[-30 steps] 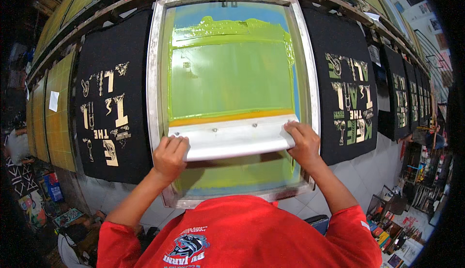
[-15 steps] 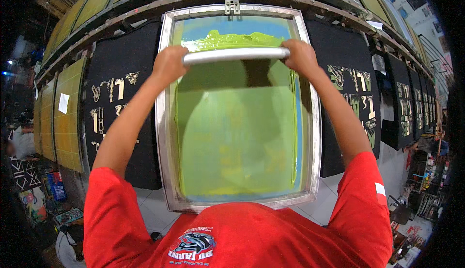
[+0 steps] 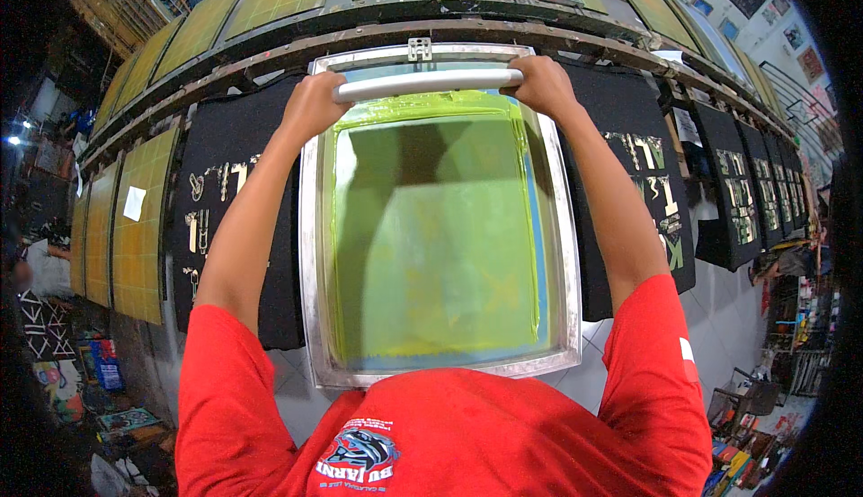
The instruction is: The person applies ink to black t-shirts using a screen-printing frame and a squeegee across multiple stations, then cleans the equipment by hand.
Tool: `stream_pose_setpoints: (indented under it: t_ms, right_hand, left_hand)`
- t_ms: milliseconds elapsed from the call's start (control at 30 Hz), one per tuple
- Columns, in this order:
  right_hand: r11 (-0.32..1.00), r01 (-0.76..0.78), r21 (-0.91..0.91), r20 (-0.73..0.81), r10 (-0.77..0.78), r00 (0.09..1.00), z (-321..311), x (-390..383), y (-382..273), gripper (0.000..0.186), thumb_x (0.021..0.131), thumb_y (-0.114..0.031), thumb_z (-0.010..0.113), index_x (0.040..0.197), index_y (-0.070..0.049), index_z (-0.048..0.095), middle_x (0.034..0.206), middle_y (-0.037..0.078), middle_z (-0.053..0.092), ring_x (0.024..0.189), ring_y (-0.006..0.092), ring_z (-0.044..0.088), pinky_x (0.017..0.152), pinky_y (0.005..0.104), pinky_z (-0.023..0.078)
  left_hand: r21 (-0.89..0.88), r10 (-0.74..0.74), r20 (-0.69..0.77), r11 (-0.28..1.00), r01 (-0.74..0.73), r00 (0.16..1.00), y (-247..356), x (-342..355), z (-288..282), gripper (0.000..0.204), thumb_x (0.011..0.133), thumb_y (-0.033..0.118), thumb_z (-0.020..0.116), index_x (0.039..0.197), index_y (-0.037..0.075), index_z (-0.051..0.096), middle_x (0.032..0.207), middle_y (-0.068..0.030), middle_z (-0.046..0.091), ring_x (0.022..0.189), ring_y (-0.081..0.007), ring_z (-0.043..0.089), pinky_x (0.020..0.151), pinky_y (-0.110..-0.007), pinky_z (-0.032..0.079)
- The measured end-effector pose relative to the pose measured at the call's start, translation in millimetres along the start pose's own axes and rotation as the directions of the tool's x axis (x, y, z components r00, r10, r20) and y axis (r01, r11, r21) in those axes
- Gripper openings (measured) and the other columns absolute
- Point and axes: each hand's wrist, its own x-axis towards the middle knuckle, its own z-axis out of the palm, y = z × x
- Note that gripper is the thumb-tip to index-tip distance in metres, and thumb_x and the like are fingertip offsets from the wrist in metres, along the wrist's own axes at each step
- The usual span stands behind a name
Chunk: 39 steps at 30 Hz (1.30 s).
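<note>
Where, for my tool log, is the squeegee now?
In the head view, the squeegee is top centre, over the frame, held between left hand and right hand, below the metal clip.

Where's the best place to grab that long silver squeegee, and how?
Probably by both ends of the squeegee, from the near side: it is a long bar held crosswise over the framed screen, and the left hand and right hand grip its two ends.

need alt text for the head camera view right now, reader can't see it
A person's left hand and right hand grip a pale squeegee near the far end of a metal-framed screen smeared with green ink, between black printed cloths.
</note>
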Motion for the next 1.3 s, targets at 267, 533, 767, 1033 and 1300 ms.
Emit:
stream_pose_setpoints:
  t_ms: [267, 533, 767, 1033, 1300]
  right_hand:
    - [0.995, -0.015, 0.096, -0.013, 0.016, 1.0, -80, -201, -81, 0.035, 0.062, -0.008, 0.078, 0.096, -0.014, 0.07, 0.094, 0.009, 0.07, 0.089, 0.0295, 0.066, 0.076, 0.0409, 0.053]
    - [0.986, -0.027, 0.164, 0.049, 0.019, 0.999, -74, -414, -154, 0.045, 0.054, -0.003, 0.077, 0.098, -0.009, 0.068, 0.097, 0.007, 0.069, 0.091, 0.028, 0.065, 0.077, 0.0394, 0.052]
    - [0.99, 0.05, 0.129, -0.124, -0.034, 0.992, -40, -459, -157, 0.043, 0.055, -0.001, 0.074, 0.097, -0.008, 0.067, 0.098, 0.008, 0.068, 0.093, 0.028, 0.065, 0.079, 0.0387, 0.051]
    - [0.981, 0.05, 0.19, -0.11, -0.03, 0.994, -35, -466, -157, 0.049, 0.054, -0.019, 0.085, 0.099, -0.007, 0.067, 0.101, 0.009, 0.067, 0.096, 0.0299, 0.063, 0.084, 0.0399, 0.051]
    - [0.958, -0.02, 0.287, -0.018, 0.026, 0.999, -50, -472, -163, 0.062, 0.061, -0.027, 0.085, 0.115, -0.005, 0.062, 0.119, 0.015, 0.059, 0.114, 0.0343, 0.053, 0.097, 0.0429, 0.043]
  left_hand:
    - [0.009, 0.107, -0.112, 0.994, -0.107, 0.988, 93, -188, -46, 0.031, 0.06, 0.003, 0.077, 0.089, 0.005, 0.067, 0.086, -0.0119, 0.066, 0.086, -0.032, 0.062, 0.078, -0.041, 0.051]
    - [-0.149, 0.016, 0.066, 0.989, -0.006, 0.998, 177, -395, -31, 0.041, 0.055, -0.001, 0.072, 0.095, 0.003, 0.066, 0.093, -0.0111, 0.064, 0.09, -0.0316, 0.06, 0.079, -0.04, 0.051]
    - [-0.098, 0.064, -0.063, 0.993, -0.07, 0.996, 191, -430, -5, 0.036, 0.061, -0.002, 0.068, 0.096, 0.003, 0.063, 0.092, -0.0111, 0.061, 0.09, -0.0306, 0.058, 0.079, -0.039, 0.05]
    - [-0.078, 0.004, -0.003, 0.997, -0.004, 1.0, 198, -439, 2, 0.046, 0.059, 0.02, 0.083, 0.097, 0.005, 0.063, 0.1, -0.0104, 0.059, 0.097, -0.0306, 0.056, 0.082, -0.042, 0.048]
    - [-0.121, -0.116, -0.015, 0.986, 0.113, 0.993, 208, -446, -1, 0.063, 0.062, 0.035, 0.085, 0.11, 0.003, 0.061, 0.114, -0.0148, 0.057, 0.11, -0.0353, 0.051, 0.094, -0.046, 0.043]
